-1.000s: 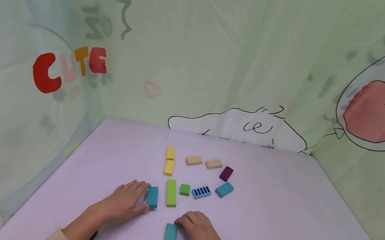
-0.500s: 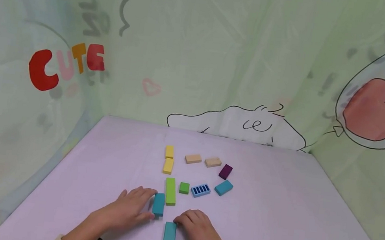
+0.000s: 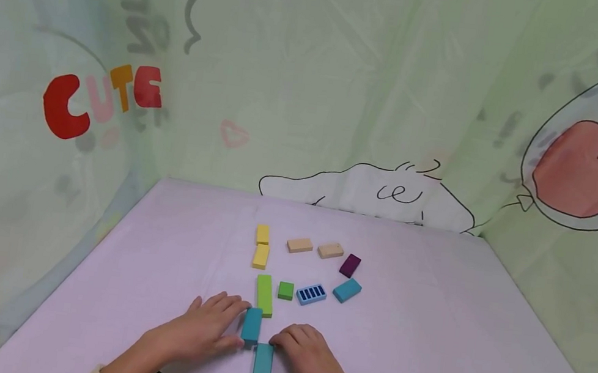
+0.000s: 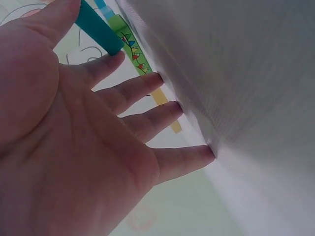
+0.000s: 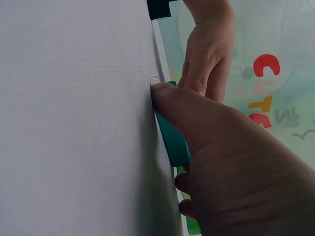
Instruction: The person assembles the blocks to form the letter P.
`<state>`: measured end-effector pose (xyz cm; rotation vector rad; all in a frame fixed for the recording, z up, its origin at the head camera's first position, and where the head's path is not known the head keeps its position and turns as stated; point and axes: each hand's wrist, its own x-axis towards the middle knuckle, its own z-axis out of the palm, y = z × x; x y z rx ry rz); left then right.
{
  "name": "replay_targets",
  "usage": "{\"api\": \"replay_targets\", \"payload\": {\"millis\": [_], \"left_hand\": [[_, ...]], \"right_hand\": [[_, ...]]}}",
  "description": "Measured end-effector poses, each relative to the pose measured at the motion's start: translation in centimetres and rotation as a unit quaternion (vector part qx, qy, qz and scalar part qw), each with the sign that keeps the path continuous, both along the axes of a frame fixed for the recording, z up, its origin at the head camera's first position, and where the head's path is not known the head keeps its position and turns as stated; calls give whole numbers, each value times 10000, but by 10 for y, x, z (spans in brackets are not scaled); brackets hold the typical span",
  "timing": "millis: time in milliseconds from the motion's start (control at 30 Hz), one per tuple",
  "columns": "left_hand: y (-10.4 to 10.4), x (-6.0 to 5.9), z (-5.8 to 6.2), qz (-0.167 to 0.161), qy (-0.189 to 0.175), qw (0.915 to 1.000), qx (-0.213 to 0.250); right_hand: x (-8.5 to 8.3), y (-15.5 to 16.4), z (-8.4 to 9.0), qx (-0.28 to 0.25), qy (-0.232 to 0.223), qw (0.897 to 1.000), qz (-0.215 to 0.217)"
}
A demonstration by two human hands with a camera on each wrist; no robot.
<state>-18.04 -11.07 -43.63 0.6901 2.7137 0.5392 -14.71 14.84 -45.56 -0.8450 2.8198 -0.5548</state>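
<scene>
Teal blocks (image 3: 252, 324) (image 3: 262, 364) lie end to end on the lilac table (image 3: 427, 324), looking light, rigid, smooth; long sides suit pinching. Left hand (image 3: 205, 326) pinches one, right hand (image 3: 306, 366) the other.

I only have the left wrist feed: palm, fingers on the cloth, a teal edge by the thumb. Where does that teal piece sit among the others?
Observer: In the head view the left hand holds a short teal block just below the long green block.
Operator: And the other hand?
Observer: The right hand rests against a longer teal block, thumb along its side in the right wrist view.
Operator: Do the two teal blocks meet?
Observer: They lie nearly end to end; I cannot tell if they touch.
Operator: Anything else teal?
Observer: One more teal block, right of the striped blue block.
</scene>
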Motion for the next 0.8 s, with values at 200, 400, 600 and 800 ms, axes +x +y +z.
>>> {"api": "replay_targets", "payload": {"millis": [200, 400, 600, 800], "left_hand": [[0, 1, 2, -43, -47, 10000, -65], [2, -2, -2, -60, 138, 9998, -90], [9, -7, -6, 0, 279, 9995, -178], [14, -9, -7, 42, 352, 9991, -214]], "right_hand": [[-1, -1, 1, 32, -123, 9999, -52], [0, -1, 1, 17, -238, 9997, -96], [1, 0, 1, -15, -286, 9995, -95], [1, -1, 2, 11, -225, 9997, -97]]}}
